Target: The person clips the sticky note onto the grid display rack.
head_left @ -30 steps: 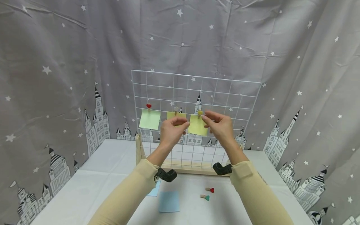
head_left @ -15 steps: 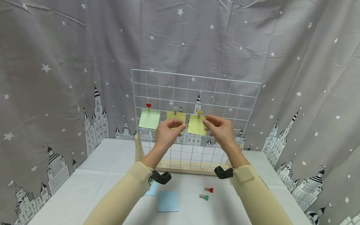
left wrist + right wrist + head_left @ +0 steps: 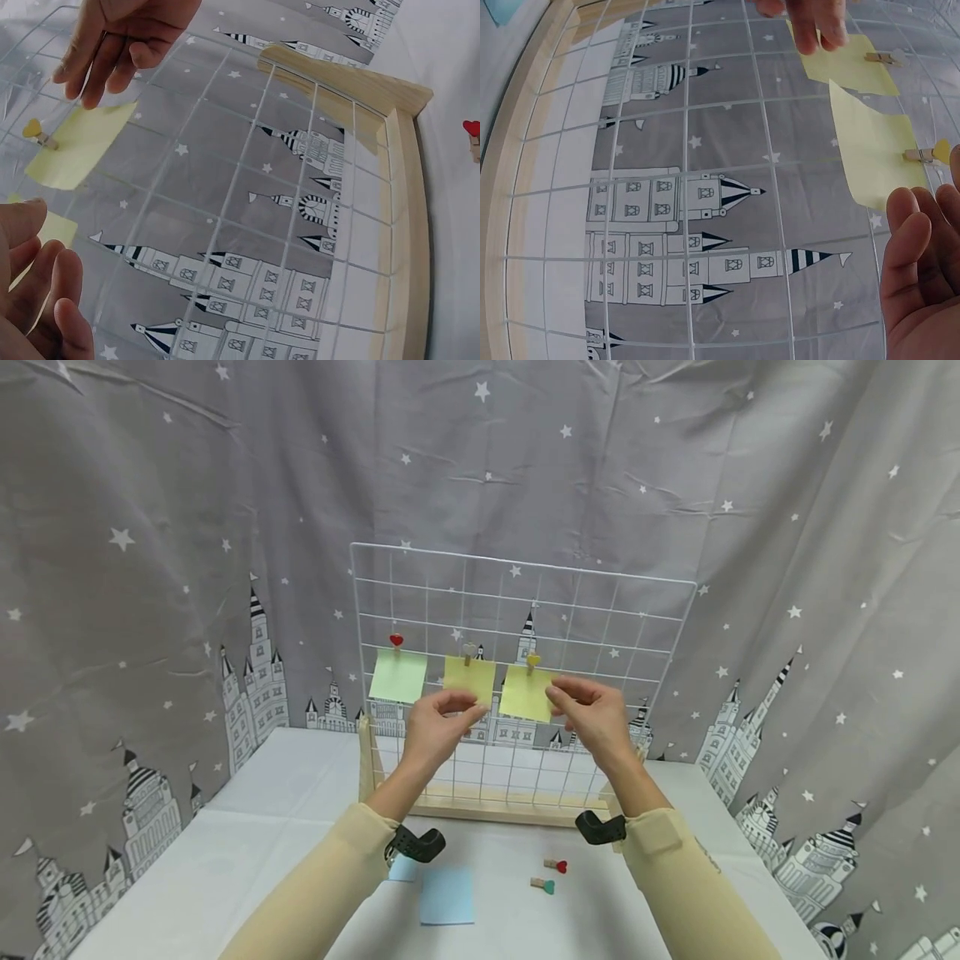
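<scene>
A white wire grid point(image 3: 525, 567) carries three paper notes on heart-topped clothespins. The right yellow note point(image 3: 523, 693) hangs from a yellow-heart clothespin point(image 3: 532, 662). My right hand point(image 3: 596, 714) is at its right edge, fingers loosely bent; in the right wrist view they do not visibly pinch the paper. My left hand point(image 3: 437, 727) stands in front of the lower part of the middle yellow note point(image 3: 470, 675), thumb and fingers apart and holding nothing. A white-heart clothespin point(image 3: 468, 653) holds that note. At the left, a green note point(image 3: 398, 677) hangs from a red-heart clothespin point(image 3: 396, 642).
The grid stands in a wooden base point(image 3: 495, 810) on a white-covered table point(image 3: 277, 802). Blue notes point(image 3: 447, 897) lie in front, one partly behind my left wrist. A loose red-heart clothespin point(image 3: 557, 866) and a green-heart clothespin point(image 3: 543, 886) lie nearby. A grey curtain point(image 3: 600, 468) hangs behind.
My left hand has moved left and down, uncovering more of the middle note. My right hand has drawn down and slightly right, away from the yellow-heart clothespin. The notes stay hanging.
</scene>
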`<act>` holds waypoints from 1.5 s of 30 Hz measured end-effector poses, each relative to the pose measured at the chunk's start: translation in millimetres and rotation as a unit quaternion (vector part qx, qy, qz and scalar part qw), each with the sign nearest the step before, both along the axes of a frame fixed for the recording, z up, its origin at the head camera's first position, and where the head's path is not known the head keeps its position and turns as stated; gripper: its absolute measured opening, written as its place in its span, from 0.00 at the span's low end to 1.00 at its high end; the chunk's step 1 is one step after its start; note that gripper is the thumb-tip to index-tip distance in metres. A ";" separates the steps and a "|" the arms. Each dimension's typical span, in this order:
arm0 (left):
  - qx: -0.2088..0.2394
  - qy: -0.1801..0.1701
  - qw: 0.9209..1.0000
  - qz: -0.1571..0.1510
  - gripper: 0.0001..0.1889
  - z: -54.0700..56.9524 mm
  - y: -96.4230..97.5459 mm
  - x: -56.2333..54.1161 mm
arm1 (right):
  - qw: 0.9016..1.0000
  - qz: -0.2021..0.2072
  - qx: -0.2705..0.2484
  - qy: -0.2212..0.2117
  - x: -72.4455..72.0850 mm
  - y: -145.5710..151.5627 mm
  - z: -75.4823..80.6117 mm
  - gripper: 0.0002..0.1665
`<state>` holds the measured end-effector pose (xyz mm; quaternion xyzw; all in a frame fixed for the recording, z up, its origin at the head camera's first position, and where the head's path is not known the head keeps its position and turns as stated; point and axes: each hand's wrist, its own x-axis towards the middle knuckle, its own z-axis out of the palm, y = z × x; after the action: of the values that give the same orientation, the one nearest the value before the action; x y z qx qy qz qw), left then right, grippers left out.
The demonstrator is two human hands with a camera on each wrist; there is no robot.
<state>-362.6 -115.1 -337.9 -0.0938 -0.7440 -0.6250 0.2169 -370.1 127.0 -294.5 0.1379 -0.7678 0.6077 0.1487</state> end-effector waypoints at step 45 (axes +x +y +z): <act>-0.033 -0.105 0.989 0.095 0.16 -73.7 -56.3 15.3 | 0.997 -0.048 -0.009 -0.067 2.6 32.5 -66.2 0.22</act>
<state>-347.3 -171.4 -411.5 0.0360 -0.7883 -0.5833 0.1925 -367.5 159.5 -360.7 0.0586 -0.7761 0.6150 0.1267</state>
